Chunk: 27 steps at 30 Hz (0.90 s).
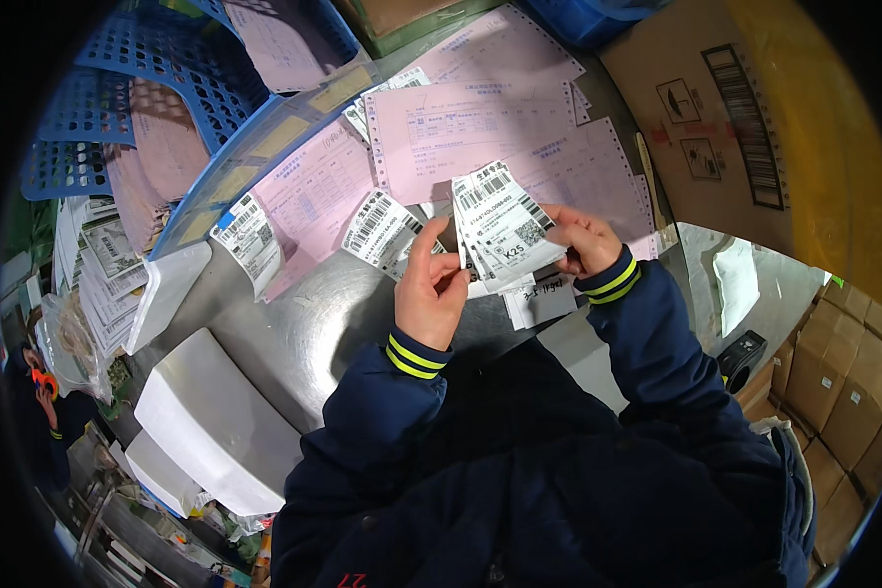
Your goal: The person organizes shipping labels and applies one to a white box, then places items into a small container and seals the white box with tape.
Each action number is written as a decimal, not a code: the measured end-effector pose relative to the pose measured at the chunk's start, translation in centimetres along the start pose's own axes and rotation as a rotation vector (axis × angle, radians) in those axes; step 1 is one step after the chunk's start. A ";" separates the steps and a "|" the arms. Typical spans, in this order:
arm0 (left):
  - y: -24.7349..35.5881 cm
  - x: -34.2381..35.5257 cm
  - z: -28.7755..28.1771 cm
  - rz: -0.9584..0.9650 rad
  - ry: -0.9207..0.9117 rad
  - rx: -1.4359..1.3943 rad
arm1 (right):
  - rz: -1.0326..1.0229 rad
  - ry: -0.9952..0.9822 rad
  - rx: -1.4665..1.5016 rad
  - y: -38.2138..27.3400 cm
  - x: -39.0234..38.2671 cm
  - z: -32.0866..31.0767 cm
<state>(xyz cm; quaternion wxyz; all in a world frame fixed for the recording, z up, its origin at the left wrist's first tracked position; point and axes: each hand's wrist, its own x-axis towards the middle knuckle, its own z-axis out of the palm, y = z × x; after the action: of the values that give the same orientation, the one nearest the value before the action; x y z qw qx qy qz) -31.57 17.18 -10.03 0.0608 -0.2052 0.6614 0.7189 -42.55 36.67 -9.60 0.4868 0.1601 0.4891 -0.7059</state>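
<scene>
A small fanned stack of white shipping labels (505, 220) with barcodes is held over the metal table, in front of my body. My left hand (429, 292) pinches the stack at its lower left edge, thumb against fingers. On the other side, my right hand (583, 243) grips the stack's right edge between thumb and fingers. Another shipping label (374, 227) lies partly behind my left hand. Beneath the held stack, a white slip with handwriting (541, 302) shows at the table's near edge. Pink printed forms (470, 122) are spread out beyond my hands.
A single label (250, 245) lies farther left on the metal table (304, 314). Blue plastic baskets (181, 59) with pink papers stand at the far left. White foam boxes (216, 412) sit at the near left. A large cardboard box (691, 127) borders the right side.
</scene>
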 end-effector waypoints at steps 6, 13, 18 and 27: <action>1.1 0.8 0.5 0.032 -0.067 0.266 | 0.026 -0.082 0.013 -0.4 0.7 0.2; 0.7 1.4 1.0 0.174 0.052 0.387 | -0.155 0.206 -0.229 -0.1 -1.1 0.9; 0.5 1.5 1.6 0.208 0.083 0.458 | -0.205 0.270 -0.278 1.8 -2.3 1.9; 1.9 1.8 1.1 -0.138 -0.018 0.238 | -0.221 0.102 -0.158 -0.9 -0.9 2.2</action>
<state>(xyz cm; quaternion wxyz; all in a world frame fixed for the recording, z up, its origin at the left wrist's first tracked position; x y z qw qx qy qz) -34.07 17.69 -8.92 0.1399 -0.2352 0.7258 0.6311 -42.30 35.34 -7.45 0.3917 0.1023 0.5817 -0.7055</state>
